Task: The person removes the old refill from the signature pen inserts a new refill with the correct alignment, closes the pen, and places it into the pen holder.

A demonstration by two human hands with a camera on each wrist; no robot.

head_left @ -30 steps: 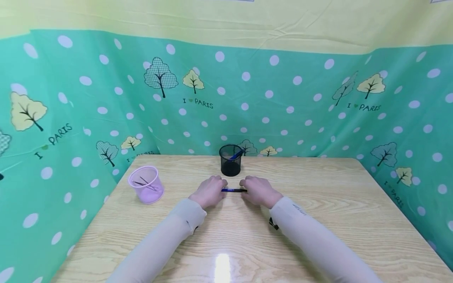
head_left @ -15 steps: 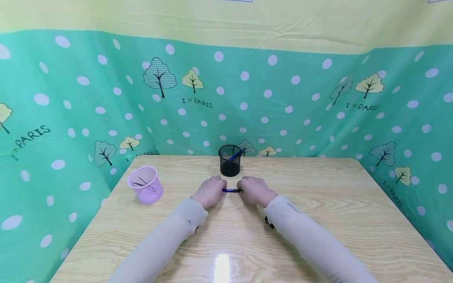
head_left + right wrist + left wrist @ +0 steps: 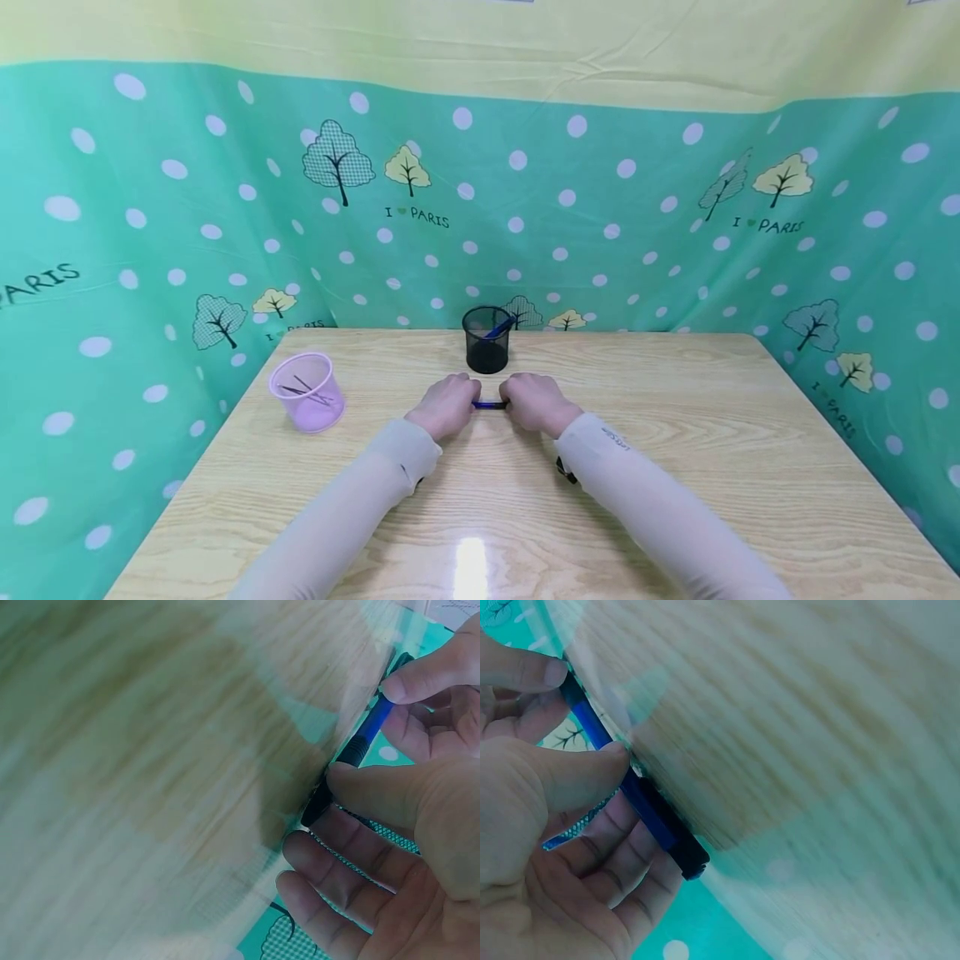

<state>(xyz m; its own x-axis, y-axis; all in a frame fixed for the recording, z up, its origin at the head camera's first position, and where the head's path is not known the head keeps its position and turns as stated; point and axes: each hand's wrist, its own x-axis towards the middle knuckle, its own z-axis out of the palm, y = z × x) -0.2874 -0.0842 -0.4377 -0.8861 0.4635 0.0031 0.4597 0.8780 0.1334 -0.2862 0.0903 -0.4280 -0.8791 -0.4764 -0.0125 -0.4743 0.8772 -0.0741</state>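
A blue pen (image 3: 490, 405) with a black grip lies crosswise between my two hands at the middle of the table. Its clip end is pinched by my left hand (image 3: 448, 402), thumb on one side and fingers behind, as the left wrist view shows along the pen's body (image 3: 651, 811). At the other end, my right hand (image 3: 536, 402) pinches the black grip (image 3: 356, 752) between thumb and fingers. The pen's tip is partly hidden by the right hand in the head view. Just beyond both hands stands a black mesh pen cup (image 3: 486, 354) with a blue pen (image 3: 501, 327) leaning in it.
A pink mesh cup (image 3: 313, 412) with a few thin dark sticks inside stands at the left of the wooden table (image 3: 645, 383). Green dotted curtain (image 3: 570, 250) hangs around the back and sides.
My right hand has shifted slightly left along the pen, its fingers closing in on the grip, so less of the pen shows. The left hand stays almost still.
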